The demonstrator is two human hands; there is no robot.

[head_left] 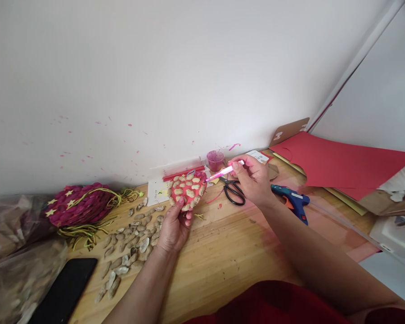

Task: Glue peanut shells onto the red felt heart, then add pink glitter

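My left hand (176,225) grips a red card covered with peanut shells (190,193) by its lower edge, thumb on the front face. Most of the shells on it are plain tan; those at the upper right corner are magenta. My right hand (254,180) pinches a slim white paintbrush (225,171) with pink paint along it. Its tip meets the magenta corner of the card, or lies very close to it. Just behind the brush stands a clear cup stained with pink paint (215,160). Black-handled scissors (234,192) lie below my right hand.
Loose peanut shells (135,238) spread left of my left arm, near a black phone (65,288) and plastic bags (23,256). A stack of finished-looking magenta pieces (79,207) with stars and cords sits behind. At right are a blue glue gun (293,200) and red card sheets (351,162).
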